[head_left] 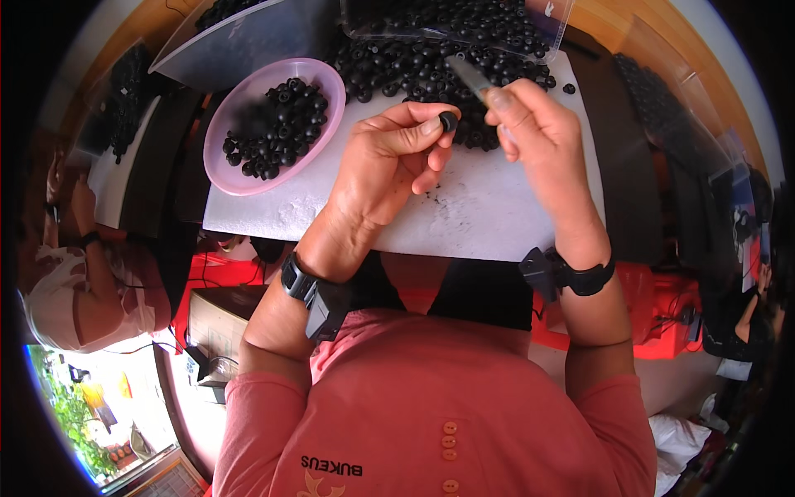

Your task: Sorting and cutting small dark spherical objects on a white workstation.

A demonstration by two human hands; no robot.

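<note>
Head view, and just right of the pink bowl (pixel 217 166) the left hand (pixel 389 147) pinches a small black piece (pixel 448 122) between thumb and forefinger, other fingers loosely curled; farther right of the bowl, the right hand (pixel 540 124) closes thumb and fingers on a knife (pixel 469 76), blade clear of that piece, black heap (pixel 397 65) behind.

Workshop, by the look of it, several work stations side by side. Black parts (pixel 397 70) heaped in bulk on a pale surface (pixel 290 217), more in a pink bowl (pixel 217 170) and a translucent bin (pixel 257 50). Similar dark heaps (pixel 126 99) to either side; one person (pixel 95 290) at left, a second person (pixel 729 335) far right.
</note>
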